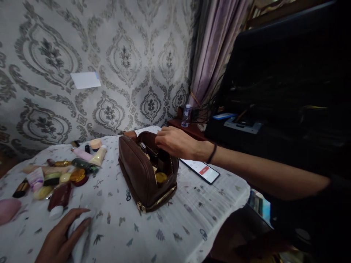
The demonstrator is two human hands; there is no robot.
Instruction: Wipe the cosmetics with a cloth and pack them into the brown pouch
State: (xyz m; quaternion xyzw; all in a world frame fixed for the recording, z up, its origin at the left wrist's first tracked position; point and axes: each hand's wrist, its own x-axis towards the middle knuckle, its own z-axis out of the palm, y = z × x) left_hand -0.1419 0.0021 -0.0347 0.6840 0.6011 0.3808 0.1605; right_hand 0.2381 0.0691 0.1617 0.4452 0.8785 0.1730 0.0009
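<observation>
A brown bag (pixel 137 171) is being kept on the tabletop (pixel 208 204), right of the cosmetics, upright, its top unzipped and gaping. Its far right rim is being touched by the right hand (pixel 175 141), which is being reached in from the right, a dark band (pixel 212 153) being worn at the wrist. The fingers of that hand are being curled down at the rim; the fingertips are being hidden, so whether the grip is being pressed together or left spread cannot be told. Inside the bag, a yellow lid (pixel 161 178) is being shown near the front, with other items being half lost in shadow. At lower left, a crumpled-looking white item (pixel 79 233) is being pinched between thumb and fingers of the left hand (pixel 59 239), low over the tabletop and well apart from the bag. Beyond that hand, a loose spread of cosmetics is being borne by the patterned cloth: a dark red bottle (pixel 60 197) with a white cap, an amber jar (pixel 79 176), a green tube (pixel 82 164), a cream tube (pixel 98 156), a pink tube (pixel 83 154). A pink item (pixel 8 211) is being cut off by the left edge of the view. A phone (pixel 201 170), screen lit, is being partly covered by the right wrist, just beside the bag. Farther back, a clear bottle (pixel 186 116) is being held up by a red-brown table (pixel 178 124).
</observation>
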